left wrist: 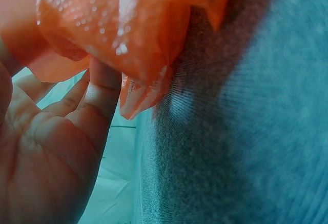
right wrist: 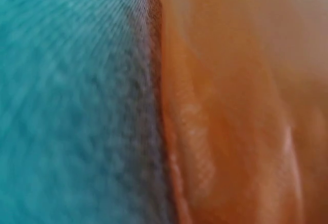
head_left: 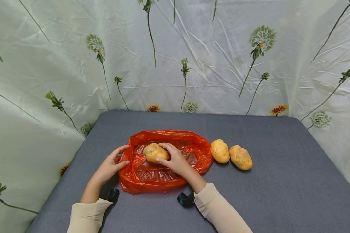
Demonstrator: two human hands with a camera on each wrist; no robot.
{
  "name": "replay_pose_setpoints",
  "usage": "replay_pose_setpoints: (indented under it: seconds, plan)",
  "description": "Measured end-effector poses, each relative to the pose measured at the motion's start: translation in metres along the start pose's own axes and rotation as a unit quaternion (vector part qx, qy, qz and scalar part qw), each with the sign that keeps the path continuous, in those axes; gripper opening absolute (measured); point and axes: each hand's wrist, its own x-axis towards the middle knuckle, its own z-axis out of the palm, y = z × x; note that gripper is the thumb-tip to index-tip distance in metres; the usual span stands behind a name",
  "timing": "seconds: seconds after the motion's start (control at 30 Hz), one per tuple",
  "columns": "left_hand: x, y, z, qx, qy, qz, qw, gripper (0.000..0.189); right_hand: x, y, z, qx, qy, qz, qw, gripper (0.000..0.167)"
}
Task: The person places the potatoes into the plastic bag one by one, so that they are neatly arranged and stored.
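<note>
A red plastic bag [head_left: 163, 185] lies spread on the table with its mouth facing up. My right hand [head_left: 176, 161] grips a potato [head_left: 154, 152] inside the bag's opening, thumb on the near side and fingers over the far side. At the bag's left rim, my left hand [head_left: 109, 165] holds the plastic between thumb and fingers. The left wrist view shows the fingers of this hand [left wrist: 61, 131] reaching behind the thin bag wall [left wrist: 138, 34]. In the right wrist view the bag's side [right wrist: 236, 106] fills the right half, and the right hand is hidden.
Two more potatoes, one [head_left: 220, 151] against the bag's right edge and another [head_left: 240, 157] beside it, sit on the grey table [head_left: 285, 181]. Dark wrist straps [head_left: 186, 199] show near both sleeves. A flowered curtain [head_left: 215, 64] hangs behind and beside the table.
</note>
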Motion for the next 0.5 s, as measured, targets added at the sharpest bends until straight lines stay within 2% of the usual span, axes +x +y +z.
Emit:
replay_pose_setpoints:
  seconds: [0.2,0.5]
  plan:
    - [-0.0002,0.0009,0.0002,-0.004,-0.002,-0.001,1.0000,0.056,0.0011,-0.0006,0.0034,-0.008,-0.004,0.013,0.9999,0.050]
    - [-0.0008,0.0016,0.0002,0.002,-0.003,0.004,1.0000,0.056,0.0020,0.0001,0.0071,-0.019,-0.031,0.028,0.9989,0.051]
